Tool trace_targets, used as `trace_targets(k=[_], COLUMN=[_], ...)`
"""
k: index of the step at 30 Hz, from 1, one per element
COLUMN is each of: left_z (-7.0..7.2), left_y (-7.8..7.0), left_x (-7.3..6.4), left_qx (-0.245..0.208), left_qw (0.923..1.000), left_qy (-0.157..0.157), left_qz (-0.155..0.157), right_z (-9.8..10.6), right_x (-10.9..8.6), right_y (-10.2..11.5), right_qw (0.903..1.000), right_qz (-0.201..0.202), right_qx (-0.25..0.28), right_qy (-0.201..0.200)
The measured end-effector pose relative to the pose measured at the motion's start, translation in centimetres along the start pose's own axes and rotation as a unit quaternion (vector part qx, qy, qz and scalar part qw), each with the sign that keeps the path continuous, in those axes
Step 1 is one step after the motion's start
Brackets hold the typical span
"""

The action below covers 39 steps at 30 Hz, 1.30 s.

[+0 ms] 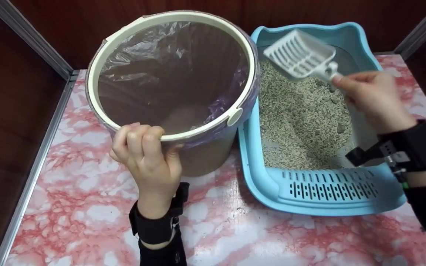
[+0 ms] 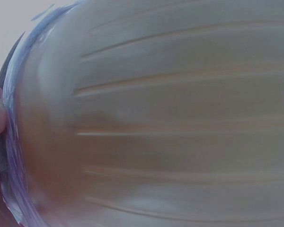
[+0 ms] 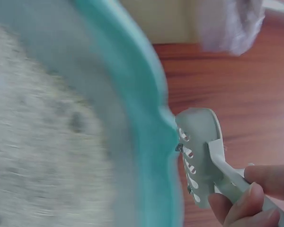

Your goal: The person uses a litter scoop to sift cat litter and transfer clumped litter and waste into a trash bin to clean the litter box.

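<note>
My left hand [image 1: 144, 155] grips the near rim of a round trash bin [image 1: 205, 159], with the fingers folded over the top. A clear purplish bag [image 1: 154, 40] lines the bin and is tucked under its cream rim ring. My right hand [image 1: 375, 96] holds a pale slotted litter scoop [image 1: 318, 51] by its handle, raised over the far part of a blue litter box [image 1: 250, 166]. Granular litter [image 1: 301, 118] with grey clumps lies in the box. The right wrist view shows small dark bits on the slots of the scoop [image 3: 201, 137]. The ribbed bin wall [image 2: 180, 104] fills the left wrist view.
Bin and litter box stand side by side on a red-and-white marbled surface [image 1: 98, 214]. Dark wood panels [image 1: 20, 92] with metal edge strips enclose the left, back and right. A slotted ledge [image 1: 331, 190] forms the front of the litter box.
</note>
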State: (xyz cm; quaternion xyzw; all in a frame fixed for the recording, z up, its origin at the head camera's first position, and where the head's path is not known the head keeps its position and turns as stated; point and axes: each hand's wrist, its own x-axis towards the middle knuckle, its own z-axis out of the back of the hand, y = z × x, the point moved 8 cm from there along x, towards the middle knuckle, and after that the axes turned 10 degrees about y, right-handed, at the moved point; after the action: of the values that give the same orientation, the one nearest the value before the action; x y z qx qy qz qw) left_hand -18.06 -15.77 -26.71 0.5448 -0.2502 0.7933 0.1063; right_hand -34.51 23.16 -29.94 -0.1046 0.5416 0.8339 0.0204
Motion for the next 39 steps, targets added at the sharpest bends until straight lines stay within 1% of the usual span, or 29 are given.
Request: trace_targets(k=[3,4,6,8,10,13,17,19,23,25,29,34,39], left_z=[0.1,0.1,0.2,0.2,0.2,0.2,0.1,0.1,0.1,0.1,0.2,0.2,0.1], left_y=[0.0,0.0,0.0,0.0,0.0,0.0,0.0,0.0,0.1,0.0,0.0,0.1,0.1], left_x=[0.0,0.0,0.0,0.0,0.1,0.0,0.0,0.0,-0.1,-0.1,0.0,0.0,-0.1], left_qx=[0.000,0.001,0.001,0.001,-0.001,-0.002,-0.004,-0.004,-0.004,-0.004,-0.004,-0.004,-0.007], left_qw=[1.0000,1.0000,1.0000,1.0000,1.0000,1.0000,1.0000,1.0000,1.0000,1.0000,1.0000,1.0000,1.0000], left_qy=[-0.001,-0.002,-0.005,-0.007,-0.008,-0.009,-0.008,-0.008,-0.008,-0.008,-0.008,-0.005,-0.002], left_qz=[0.000,-0.001,-0.003,-0.004,-0.004,-0.003,-0.001,0.001,0.003,0.003,0.002,0.004,0.004], right_z=[-1.3,-1.8,-2.5,-3.2,-3.7,-4.6,-5.6,-6.2,-7.7,-8.6,-9.9,-10.5,-10.7], right_x=[0.4,0.6,0.6,0.6,0.5,0.1,-0.4,-0.5,0.2,0.7,1.7,3.0,4.3], right_y=[-2.7,-3.4,-4.5,-5.0,-5.0,-4.4,-3.1,-2.6,-2.3,-2.3,-2.4,-2.4,-3.0], right_qw=[0.9991,0.9984,0.9948,0.9879,0.9776,0.9625,0.9474,0.9435,0.9463,0.9511,0.9585,0.9640,0.9686], right_qz=[-0.023,-0.029,-0.046,-0.050,-0.050,-0.043,-0.037,-0.035,-0.047,-0.055,-0.074,-0.077,-0.076], right_qx=[-0.010,-0.024,-0.073,-0.131,-0.189,-0.247,-0.287,-0.297,-0.287,-0.270,-0.248,-0.239,-0.229], right_qy=[0.035,0.042,0.055,0.066,0.078,0.105,0.137,0.142,0.142,0.139,0.121,0.088,0.061])
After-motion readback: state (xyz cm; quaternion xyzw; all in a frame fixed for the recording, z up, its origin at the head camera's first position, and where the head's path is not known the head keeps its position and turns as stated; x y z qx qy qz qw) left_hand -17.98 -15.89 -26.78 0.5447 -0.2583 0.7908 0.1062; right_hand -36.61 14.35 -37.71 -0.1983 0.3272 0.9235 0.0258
